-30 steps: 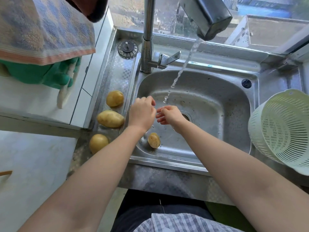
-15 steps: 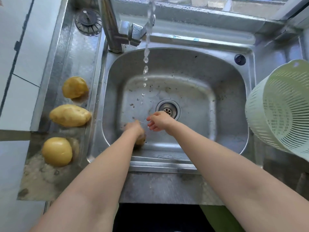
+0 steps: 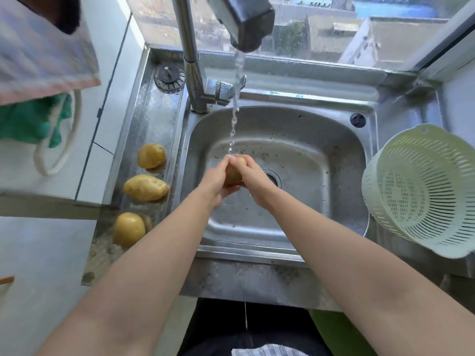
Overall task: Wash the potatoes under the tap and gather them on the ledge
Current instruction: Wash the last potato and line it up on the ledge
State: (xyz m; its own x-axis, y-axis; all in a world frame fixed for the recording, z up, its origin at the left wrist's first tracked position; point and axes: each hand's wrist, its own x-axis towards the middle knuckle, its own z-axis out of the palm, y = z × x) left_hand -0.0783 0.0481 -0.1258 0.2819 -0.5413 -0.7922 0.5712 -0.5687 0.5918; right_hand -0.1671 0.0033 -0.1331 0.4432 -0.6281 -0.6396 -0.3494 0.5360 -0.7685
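Head view: my left hand (image 3: 218,179) and right hand (image 3: 253,176), grips closed around one potato (image 3: 232,173), beneath the tap's stream (image 3: 234,119) over the sink (image 3: 321,160).

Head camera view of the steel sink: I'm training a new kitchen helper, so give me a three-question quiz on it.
1. How many yellow-brown potatoes lie on the wet steel ledge left of the steel sink basin?
2. True or false: the pale green perforated plastic colander holds potatoes.
3. What do the left hand and right hand hold under the running tap water?

Key: 1. Three. 2. False; it looks empty. 3. One small brown potato.
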